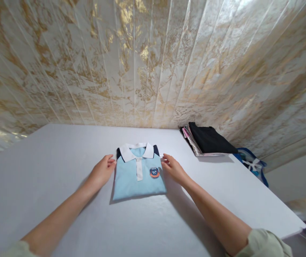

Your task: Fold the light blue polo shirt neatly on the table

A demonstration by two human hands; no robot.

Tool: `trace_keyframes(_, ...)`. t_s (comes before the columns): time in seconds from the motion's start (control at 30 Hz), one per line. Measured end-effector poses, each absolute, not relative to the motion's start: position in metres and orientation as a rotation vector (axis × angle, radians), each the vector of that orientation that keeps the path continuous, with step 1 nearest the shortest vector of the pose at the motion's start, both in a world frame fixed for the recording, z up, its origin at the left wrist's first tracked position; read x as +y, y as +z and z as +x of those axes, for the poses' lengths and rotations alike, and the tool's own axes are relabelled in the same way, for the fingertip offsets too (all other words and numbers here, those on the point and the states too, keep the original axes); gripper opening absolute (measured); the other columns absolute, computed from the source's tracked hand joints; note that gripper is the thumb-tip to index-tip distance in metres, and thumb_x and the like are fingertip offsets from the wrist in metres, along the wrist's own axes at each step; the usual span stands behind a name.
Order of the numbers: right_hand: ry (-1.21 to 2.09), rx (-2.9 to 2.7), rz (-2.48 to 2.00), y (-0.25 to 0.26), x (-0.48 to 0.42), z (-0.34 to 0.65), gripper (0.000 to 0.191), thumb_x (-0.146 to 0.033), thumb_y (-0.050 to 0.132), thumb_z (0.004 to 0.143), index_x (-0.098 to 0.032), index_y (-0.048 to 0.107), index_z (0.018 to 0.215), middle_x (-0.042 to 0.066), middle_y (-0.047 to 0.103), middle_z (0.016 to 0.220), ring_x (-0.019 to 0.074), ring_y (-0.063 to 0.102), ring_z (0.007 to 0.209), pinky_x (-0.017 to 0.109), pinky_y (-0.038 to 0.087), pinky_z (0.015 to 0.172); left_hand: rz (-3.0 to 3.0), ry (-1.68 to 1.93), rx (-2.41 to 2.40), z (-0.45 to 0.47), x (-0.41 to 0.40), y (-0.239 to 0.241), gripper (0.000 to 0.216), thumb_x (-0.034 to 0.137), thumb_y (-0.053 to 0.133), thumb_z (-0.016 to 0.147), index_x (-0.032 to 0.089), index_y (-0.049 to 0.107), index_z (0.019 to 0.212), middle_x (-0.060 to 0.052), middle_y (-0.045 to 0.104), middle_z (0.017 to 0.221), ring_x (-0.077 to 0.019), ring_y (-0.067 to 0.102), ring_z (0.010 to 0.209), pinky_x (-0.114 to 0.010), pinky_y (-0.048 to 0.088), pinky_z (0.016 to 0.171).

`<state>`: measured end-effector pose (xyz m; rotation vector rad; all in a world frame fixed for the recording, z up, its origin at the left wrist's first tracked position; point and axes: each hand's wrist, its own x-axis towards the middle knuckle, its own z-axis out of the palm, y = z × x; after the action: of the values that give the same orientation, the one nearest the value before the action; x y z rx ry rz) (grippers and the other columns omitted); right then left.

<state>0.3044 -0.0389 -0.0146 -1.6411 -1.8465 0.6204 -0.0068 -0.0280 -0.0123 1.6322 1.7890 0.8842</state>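
Note:
A light blue polo shirt [126, 178] lies folded flat on the white table, its white collar toward the far side. It has a white button placket, dark navy shoulder patches and a round badge on the chest. My left hand [103, 171] is at the shirt's left edge, fingers loosely bent and apart, with nothing visible in them. On the opposite side, my right hand [173, 169] sits by the right edge near the shoulder, its fingers also apart. Whether the fingertips touch the cloth I cannot tell.
A stack of folded clothes [209, 140], black on top, lies at the table's back right. Beyond the right edge is a blue-trimmed bag [253, 166]. A gold-patterned curtain [131, 71] hangs behind the white table [48, 160].

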Motion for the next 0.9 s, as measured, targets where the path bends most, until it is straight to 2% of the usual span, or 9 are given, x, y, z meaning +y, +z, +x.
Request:
trace_keyframes(0.1,0.833,-1.711,-1.626,-0.013,-0.041,0.303,0.047,-0.025,0.048,0.085,-0.017,0.049,0.131,0.011,0.063,0.117,0.0183,0.063,0.094,0.034,0.049,0.085,1.350,0.938,1.672,-0.001,-0.026,-0.007,0.040,0.028,0.053,0.080,0.014,0.053,0.118,-0.014,0.065,0.112,-0.0199,0.068,0.086,-0.032,0.056,0.075)
trace_keyframes(0.2,1.011,-1.529,-1.651,-0.007,-0.038,0.293,0.044,-0.026,0.049,0.085,-0.016,0.050,0.127,0.011,0.063,0.115,0.0175,0.064,0.087,0.029,0.053,0.069,1.104,0.985,1.619,0.013,-0.025,0.007,0.037,0.024,0.060,0.077,0.013,0.055,0.112,-0.015,0.064,0.114,-0.0170,0.068,0.076,-0.029,0.056,0.064)
trace_keyframes(0.27,1.126,-1.384,-1.663,0.001,-0.036,0.287,0.039,-0.028,0.050,0.084,-0.015,0.052,0.121,0.012,0.061,0.113,0.0164,0.063,0.081,0.026,0.053,0.059,0.969,1.002,1.587,0.018,-0.026,0.017,0.032,0.021,0.062,0.077,0.012,0.056,0.107,-0.012,0.067,0.105,-0.0138,0.066,0.069,-0.027,0.055,0.061)
trace_keyframes(0.33,1.247,-1.264,-1.645,0.009,-0.036,0.283,0.031,-0.029,0.053,0.083,-0.015,0.055,0.110,0.010,0.062,0.102,0.0138,0.061,0.071,0.024,0.051,0.053,0.878,0.996,1.543,0.018,-0.027,0.026,0.024,0.020,0.062,0.077,0.012,0.058,0.100,-0.008,0.068,0.091,-0.0114,0.064,0.064,-0.024,0.054,0.060)
trace_keyframes(0.43,1.390,-1.179,-1.608,0.016,-0.037,0.280,0.019,-0.032,0.057,0.083,-0.015,0.058,0.091,0.002,0.059,0.075,0.0101,0.054,0.057,0.023,0.050,0.051,0.837,0.940,1.470,0.014,-0.027,0.031,0.017,0.025,0.064,0.078,0.013,0.061,0.090,-0.005,0.069,0.081,-0.0110,0.064,0.065,-0.020,0.052,0.060)
trace_keyframes(0.53,1.467,-1.170,-1.616,0.015,-0.037,0.278,0.021,-0.036,0.058,0.083,-0.015,0.057,0.082,-0.001,0.055,0.062,0.0093,0.051,0.052,0.022,0.047,0.049,0.854,0.847,1.387,0.011,-0.027,0.026,0.023,0.034,0.068,0.074,0.014,0.064,0.083,-0.006,0.071,0.081,-0.0139,0.066,0.068,-0.021,0.052,0.060)
trace_keyframes(0.7,1.488,-1.315,-1.589,0.007,-0.041,0.277,0.016,-0.031,0.060,0.079,-0.016,0.058,0.083,-0.003,0.055,0.061,0.0090,0.050,0.051,0.019,0.040,0.046,0.921,0.830,1.319,0.014,-0.031,0.016,0.037,0.044,0.078,0.059,0.016,0.063,0.078,-0.004,0.070,0.073,-0.0183,0.065,0.067,-0.025,0.051,0.058)
trace_keyframes(0.9,1.381,-1.332,-1.441,0.002,-0.054,0.275,0.015,-0.032,0.058,0.076,-0.018,0.052,0.077,-0.005,0.051,0.063,0.0087,0.048,0.053,0.019,0.037,0.046,1.075,1.027,1.439,0.020,-0.044,0.009,0.053,0.058,0.076,0.052,0.016,0.058,0.080,0.000,0.064,0.066,-0.0157,0.059,0.059,-0.024,0.044,0.052)
